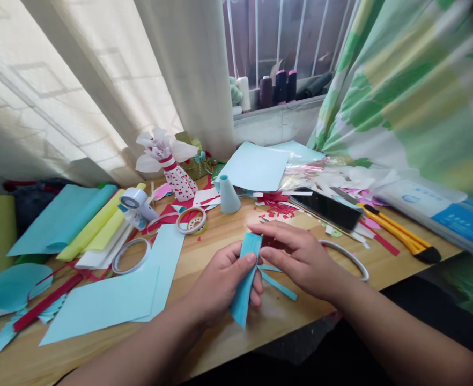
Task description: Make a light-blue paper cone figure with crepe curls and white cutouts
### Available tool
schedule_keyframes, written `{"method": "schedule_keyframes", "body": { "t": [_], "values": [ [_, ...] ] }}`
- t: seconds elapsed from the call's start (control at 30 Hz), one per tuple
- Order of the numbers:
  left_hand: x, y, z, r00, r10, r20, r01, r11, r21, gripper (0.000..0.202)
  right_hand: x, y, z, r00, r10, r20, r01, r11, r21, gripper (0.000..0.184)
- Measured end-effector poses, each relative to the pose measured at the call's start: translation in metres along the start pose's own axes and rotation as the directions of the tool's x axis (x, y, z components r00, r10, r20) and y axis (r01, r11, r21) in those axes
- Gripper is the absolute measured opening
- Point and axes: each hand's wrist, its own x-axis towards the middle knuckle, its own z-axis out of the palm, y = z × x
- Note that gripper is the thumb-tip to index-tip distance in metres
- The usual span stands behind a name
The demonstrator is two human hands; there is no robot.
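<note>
Blue paper strip [244, 279] stands nearly upright in the middle of the scene, above the near part of the wooden desk [228, 343], its lower end hanging free of the desktop. The left hand [220, 284] has it clamped between thumb and curled fingers, the thumb pressed across its face. The right hand [296, 257] comes in from the right with its fingers [268, 230] lying close together, their tips on the strip's upper end; whether they pinch it or only rest there, I cannot tell.

Thin blue offcuts [279, 284] lie just beneath the right hand, and a white tape ring [343, 257] sits just beside it on the right, near the desk's near edge. That edge runs diagonally below both hands, with a band of wood showing between it and the strip. Far of the hands, red paper scraps [279, 209] and a pale blue paper cone [228, 195] stand close by, with a black phone [325, 209] to the far right. A yellow utility knife [401, 230] lies well right. On the left, pale blue sheets [111, 300] come close to the left forearm, and a tape roll [191, 221] sits far of them.
</note>
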Motion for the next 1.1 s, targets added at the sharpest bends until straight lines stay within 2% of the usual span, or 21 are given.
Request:
{"method": "schedule_keyframes", "body": {
  "t": [0.17, 0.23, 0.3, 0.4, 0.47, 0.53, 0.7, 0.8, 0.9, 0.93, 1.0, 1.03, 1.07, 1.1],
  "values": [
    [0.018, -0.007, -0.004, 0.997, 0.063, -0.038, -0.065, 0.997, -0.033, 0.025, 0.006, 0.015, 0.007, 0.999, 0.039, 0.009, -0.039, 0.999, -0.033, 0.030],
    [0.024, -0.008, -0.009, 0.991, 0.132, -0.029, -0.132, 0.991, 0.015, 0.024, 0.011, 0.016, 0.009, 0.999, -0.036, -0.027, 0.035, 0.998, -0.050, 0.026],
    [0.029, -0.007, -0.015, 0.969, 0.243, -0.034, -0.238, 0.964, 0.120, 0.022, 0.016, 0.014, 0.010, 0.985, -0.161, -0.055, 0.156, 0.983, -0.095, 0.025],
    [0.036, -0.008, -0.024, 0.908, 0.412, -0.072, -0.380, 0.885, 0.271, 0.019, 0.022, 0.010, 0.010, 0.947, -0.307, -0.096, 0.290, 0.943, -0.163, 0.029],
    [0.040, -0.011, -0.030, 0.872, 0.479, -0.100, -0.429, 0.846, 0.317, 0.017, 0.025, 0.012, 0.012, 0.933, -0.350, -0.082, 0.329, 0.923, -0.197, 0.033],
    [0.044, -0.018, -0.035, 0.863, 0.493, -0.115, -0.437, 0.840, 0.320, 0.017, 0.025, 0.017, 0.015, 0.931, -0.363, -0.035, 0.345, 0.908, -0.236, 0.037],
    [0.051, -0.034, -0.040, 0.886, 0.452, -0.102, -0.417, 0.873, 0.252, 0.026, 0.025, 0.023, 0.025, 0.931, -0.364, 0.015, 0.355, 0.895, -0.269, 0.040],
    [0.052, -0.033, -0.041, 0.900, 0.428, -0.079, -0.407, 0.892, 0.196, 0.027, 0.023, 0.018, 0.015, 0.948, -0.318, -0.006, 0.303, 0.907, -0.292, 0.038],
    [0.050, -0.029, -0.040, 0.922, 0.384, -0.055, -0.376, 0.919, 0.119, 0.027, 0.008, 0.020, -0.012, 0.972, -0.209, -0.108, 0.142, 0.886, -0.441, 0.027],
    [0.049, -0.028, -0.040, 0.930, 0.365, -0.046, -0.360, 0.929, 0.089, 0.027, 0.000, 0.025, -0.022, 0.986, -0.131, -0.104, 0.058, 0.851, -0.521, 0.023],
    [0.046, -0.026, -0.039, 0.946, 0.324, -0.025, -0.324, 0.946, 0.033, 0.029, -0.019, 0.038, -0.041, 0.994, 0.097, -0.042, -0.097, 0.680, -0.726, 0.021],
    [0.044, -0.025, -0.038, 0.952, 0.307, -0.014, -0.307, 0.952, 0.009, 0.030, -0.029, 0.045, -0.047, 0.980, 0.198, -0.033, -0.144, 0.580, -0.802, 0.024],
    [0.043, -0.023, -0.037, 0.956, 0.294, -0.005, -0.294, 0.956, -0.008, 0.031, -0.039, 0.052, -0.052, 0.960, 0.281, -0.005, -0.158, 0.524, -0.837, 0.028],
    [0.042, -0.022, -0.036, 0.960, 0.279, 0.003, -0.279, 0.960, -0.021, 0.032, -0.047, 0.058, -0.054, 0.948, 0.318, 0.012, -0.161, 0.509, -0.846, 0.034]
  ]
}}
